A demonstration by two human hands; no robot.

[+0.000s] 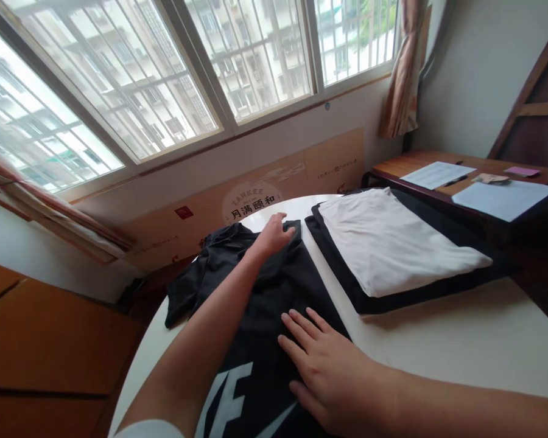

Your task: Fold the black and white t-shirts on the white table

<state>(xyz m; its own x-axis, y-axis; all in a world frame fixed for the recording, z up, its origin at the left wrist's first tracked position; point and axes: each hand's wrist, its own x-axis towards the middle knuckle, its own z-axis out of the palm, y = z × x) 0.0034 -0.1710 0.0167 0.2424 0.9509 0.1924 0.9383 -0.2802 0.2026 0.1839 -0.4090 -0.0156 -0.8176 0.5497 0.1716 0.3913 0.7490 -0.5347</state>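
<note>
Okay, on the round white table [438, 347], a black T-shirt [274, 304] lies straight ahead. The left hand [271, 238] rests open at its collar, twelve o'clock, pinching nothing, while the right hand [324, 371] presses flat, fingers spread, on the printed front. At two o'clock, a folded white garment [393, 243] sits on black cloth [342, 283].

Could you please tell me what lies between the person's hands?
The head view shows a black, white-lettered T-shirt between the left hand and right hand.
</note>
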